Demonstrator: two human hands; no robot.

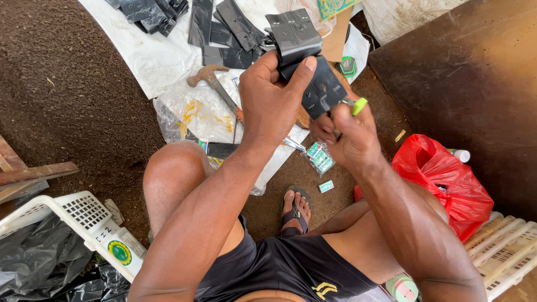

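Beside the knee, hammer, red bag

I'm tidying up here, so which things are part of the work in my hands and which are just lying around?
In hand: left hand holding black sheet strip; right hand with green-handled tool.
Lying about: hammer, red bag, white crate, small green packets.

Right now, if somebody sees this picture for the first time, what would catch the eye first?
Probably the two hands at top centre: the left hand grips a folded black plastic piece, while the right hand works on it with a green-handled tool. Next comes the bright red plastic bag on the ground at the right, and the hammer lying on clear plastic beside more black pieces.
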